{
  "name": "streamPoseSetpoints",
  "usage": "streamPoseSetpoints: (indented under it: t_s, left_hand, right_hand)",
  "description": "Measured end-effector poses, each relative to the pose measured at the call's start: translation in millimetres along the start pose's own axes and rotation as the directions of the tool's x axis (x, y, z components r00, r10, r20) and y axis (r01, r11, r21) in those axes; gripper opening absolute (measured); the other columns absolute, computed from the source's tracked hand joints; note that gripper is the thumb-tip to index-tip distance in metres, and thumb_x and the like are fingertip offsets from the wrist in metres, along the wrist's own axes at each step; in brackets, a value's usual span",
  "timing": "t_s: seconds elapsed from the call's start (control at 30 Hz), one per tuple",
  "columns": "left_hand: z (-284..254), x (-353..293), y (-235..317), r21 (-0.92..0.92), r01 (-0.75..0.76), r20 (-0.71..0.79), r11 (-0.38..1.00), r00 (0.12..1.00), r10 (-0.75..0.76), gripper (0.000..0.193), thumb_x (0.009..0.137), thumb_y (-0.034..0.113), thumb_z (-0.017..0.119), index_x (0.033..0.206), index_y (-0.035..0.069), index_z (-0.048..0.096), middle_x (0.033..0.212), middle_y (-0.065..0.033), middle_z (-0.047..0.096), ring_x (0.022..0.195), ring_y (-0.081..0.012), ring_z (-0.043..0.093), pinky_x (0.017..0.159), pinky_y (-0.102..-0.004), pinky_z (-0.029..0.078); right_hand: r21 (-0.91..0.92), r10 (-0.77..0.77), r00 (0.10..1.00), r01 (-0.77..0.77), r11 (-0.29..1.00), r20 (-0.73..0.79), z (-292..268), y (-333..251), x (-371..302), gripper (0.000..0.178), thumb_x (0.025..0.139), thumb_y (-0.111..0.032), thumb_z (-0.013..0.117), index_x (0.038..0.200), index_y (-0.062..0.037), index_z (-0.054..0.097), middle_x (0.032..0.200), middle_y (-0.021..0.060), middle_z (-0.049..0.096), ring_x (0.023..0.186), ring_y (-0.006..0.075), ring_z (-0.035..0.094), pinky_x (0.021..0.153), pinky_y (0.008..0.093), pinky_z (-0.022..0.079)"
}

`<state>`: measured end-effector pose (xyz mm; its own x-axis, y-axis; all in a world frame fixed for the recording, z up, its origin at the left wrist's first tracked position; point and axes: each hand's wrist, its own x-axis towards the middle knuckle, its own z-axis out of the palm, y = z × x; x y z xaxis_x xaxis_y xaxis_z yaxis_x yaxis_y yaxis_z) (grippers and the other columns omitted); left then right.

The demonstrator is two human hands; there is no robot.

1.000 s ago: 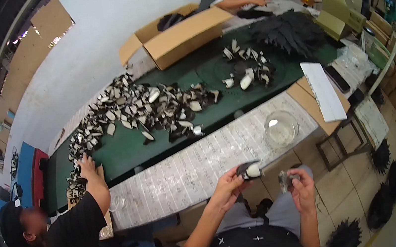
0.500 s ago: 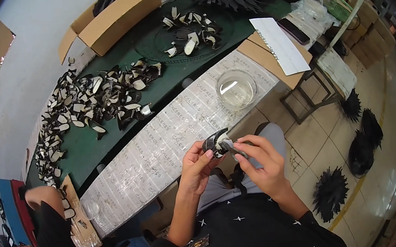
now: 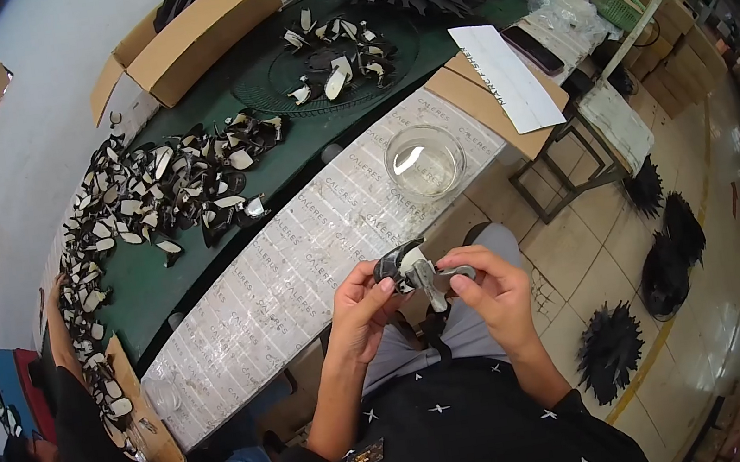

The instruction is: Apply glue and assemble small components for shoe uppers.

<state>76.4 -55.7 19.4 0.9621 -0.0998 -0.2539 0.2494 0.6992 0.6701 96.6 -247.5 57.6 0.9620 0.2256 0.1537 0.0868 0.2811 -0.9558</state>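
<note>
Above my lap, my left hand (image 3: pixel 358 312) is closed around a black curved piece (image 3: pixel 390 264) with a pale inner face, which looks like a shoe heel part. My right hand (image 3: pixel 498 291) pinches a limp grey strip (image 3: pixel 434 286) between thumb and fingers. The strip lies against the pale side of the black piece, its lower end hanging down. My fingers hide part of where the two meet. Just beyond my hands, a clear round bowl (image 3: pixel 429 188) of clear liquid stands on the long wrapped board (image 3: pixel 298 250).
Many black-and-cream pieces (image 3: pixel 137 201) are heaped on the green table (image 3: pixel 136 262); others lie on a round tray (image 3: pixel 274 103). Behind stands an open cardboard box (image 3: pixel 204 33). At left a co-worker's arm (image 3: pixel 58 333) reaches to the heap. Black bundles (image 3: pixel 610 353) sit on the tiled floor.
The grey strip has come away from my right fingers' cover and now hangs more fully in sight. The co-worker's arm has stretched out to the heap. The whole view has shifted slightly.
</note>
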Motion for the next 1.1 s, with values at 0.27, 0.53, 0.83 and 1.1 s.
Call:
streamPoseSetpoints:
  t_s: [0.27,0.53,0.83,1.1]
  left_hand:
    - [1.3,0.2,-5.8,0.069,-0.012,-0.029,0.998,0.999,0.014,0.02,0.089,0.009,0.062,0.106,0.001,0.055,0.103,-0.0088,0.064,0.096,-0.0173,0.064,0.088,-0.0372,0.056]
    - [-3.8,-0.9,-8.0,0.061,0.006,-0.014,0.998,1.0,-0.005,0.02,0.088,0.004,0.064,0.106,0.002,0.057,0.104,-0.0061,0.062,0.096,-0.0147,0.062,0.088,-0.0343,0.055]
    - [-2.8,-0.5,-8.3,0.077,0.01,-0.028,0.997,1.0,-0.008,0.02,0.087,0.002,0.065,0.106,0.002,0.057,0.103,-0.0056,0.062,0.094,-0.0145,0.063,0.087,-0.0334,0.056]
    - [-5.8,-2.9,-5.9,0.077,0.019,-0.03,0.997,0.999,-0.016,0.017,0.09,0.005,0.062,0.105,0.0,0.057,0.104,-0.0081,0.062,0.095,-0.0157,0.063,0.086,-0.0338,0.057]
  right_hand:
    - [-0.137,-0.056,0.997,0.05,0.989,-0.046,-11.2,-1.5,5.6,0.021,0.086,-0.001,0.063,0.107,0.004,0.064,0.108,0.0128,0.062,0.098,0.0171,0.059,0.077,0.0272,0.051]
    - [-0.613,-0.302,0.921,0.388,0.688,0.244,-4.3,-11.8,14.0,0.026,0.079,0.001,0.07,0.106,-0.0024,0.067,0.109,0.0116,0.06,0.091,0.0241,0.064,0.075,0.0309,0.053]
    - [-0.724,-0.358,0.914,0.378,0.577,0.192,1.6,-10.7,14.4,0.028,0.078,0.003,0.07,0.105,-0.0011,0.067,0.105,0.012,0.063,0.09,0.0244,0.064,0.076,0.0312,0.052]
    - [-0.72,-0.363,0.93,0.294,0.628,0.063,-6.0,-20.3,9.5,0.025,0.08,0.004,0.068,0.105,0.0007,0.067,0.108,0.0118,0.062,0.088,0.0199,0.064,0.072,0.0272,0.054]
